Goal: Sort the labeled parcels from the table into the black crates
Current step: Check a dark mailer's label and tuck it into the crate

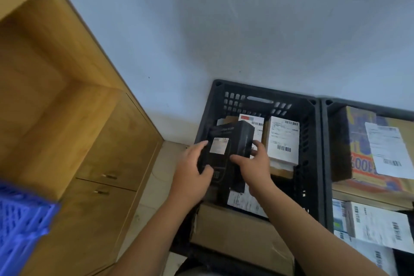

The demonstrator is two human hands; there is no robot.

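A wooden cabinet [67, 119] was noted at left, a blue crate [20, 219] beside it. Two black crates stood side by side: the left crate [313, 163] and the right crate [326, 163], both holding labeled parcels. A black parcel [226, 148] was gripped over the left crate by the left hand [192, 175] and right hand [255, 166].

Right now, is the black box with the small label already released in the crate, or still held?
Still held. The left hand and right hand grip the black box from either side over the left black crate.
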